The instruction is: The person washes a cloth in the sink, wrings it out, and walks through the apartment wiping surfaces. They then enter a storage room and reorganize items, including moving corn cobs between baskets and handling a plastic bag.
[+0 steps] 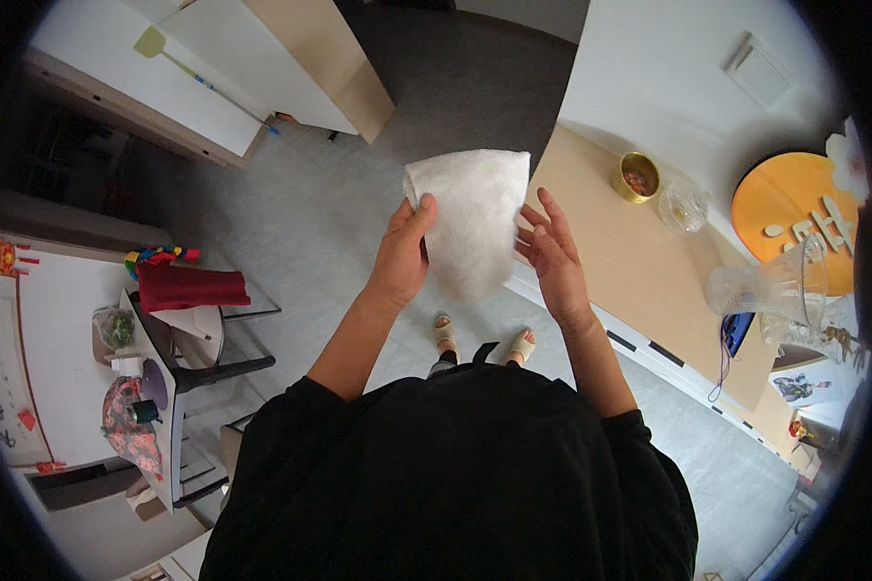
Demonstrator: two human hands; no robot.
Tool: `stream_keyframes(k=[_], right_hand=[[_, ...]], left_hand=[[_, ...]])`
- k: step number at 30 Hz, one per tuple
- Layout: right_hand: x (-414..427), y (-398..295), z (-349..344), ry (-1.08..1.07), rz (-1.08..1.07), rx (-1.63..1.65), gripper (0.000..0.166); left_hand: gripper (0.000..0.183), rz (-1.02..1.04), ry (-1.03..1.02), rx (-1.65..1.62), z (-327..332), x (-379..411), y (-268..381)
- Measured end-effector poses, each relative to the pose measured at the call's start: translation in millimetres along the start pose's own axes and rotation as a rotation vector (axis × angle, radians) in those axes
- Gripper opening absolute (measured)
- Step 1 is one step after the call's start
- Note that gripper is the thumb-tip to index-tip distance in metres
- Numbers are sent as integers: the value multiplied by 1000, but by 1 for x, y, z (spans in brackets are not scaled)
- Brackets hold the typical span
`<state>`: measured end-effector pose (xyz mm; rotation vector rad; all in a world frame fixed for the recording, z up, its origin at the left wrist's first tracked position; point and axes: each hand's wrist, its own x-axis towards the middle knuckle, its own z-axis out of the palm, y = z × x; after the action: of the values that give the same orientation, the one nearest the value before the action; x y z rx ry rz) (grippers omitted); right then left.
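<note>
In front of me a folded white cloth (474, 218) is held up above the floor, its lower end drooping and a little blurred. My left hand (405, 250) grips its left edge, thumb on the near face and fingers behind. At the opposite edge is my right hand (554, 254), with its fingers spread. The fingertips come close to the cloth there; whether they touch it I cannot tell.
A wooden-topped cabinet (588, 225) runs along my right, bearing a gold bowl (635, 178) and a glass vase (759, 282). To the left stand a table (176, 436) and a chair with a dark red cloth (192, 287). A fly swatter (203, 81) leans by the wall.
</note>
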<state>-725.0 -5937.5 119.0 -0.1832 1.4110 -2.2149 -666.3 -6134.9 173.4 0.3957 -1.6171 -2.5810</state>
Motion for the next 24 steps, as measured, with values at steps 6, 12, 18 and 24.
stream_keyframes(k=[6, 12, 18, 24], right_hand=[[-27, 4, -11, -21, -179, -95, 59], [-45, 29, -34, 291, -121, 246, 40], [-106, -2, -134, 783, -263, -11, 27], [-143, 3, -222, 1020, -230, -1301, 59]], left_hand=[[41, -199, 0, 377, 26, 5, -21], [70, -221, -545, 309, 80, 0, -55], [73, -152, -616, 419, 108, 7, -56], [54, -174, -678, 524, 114, 14, -78]])
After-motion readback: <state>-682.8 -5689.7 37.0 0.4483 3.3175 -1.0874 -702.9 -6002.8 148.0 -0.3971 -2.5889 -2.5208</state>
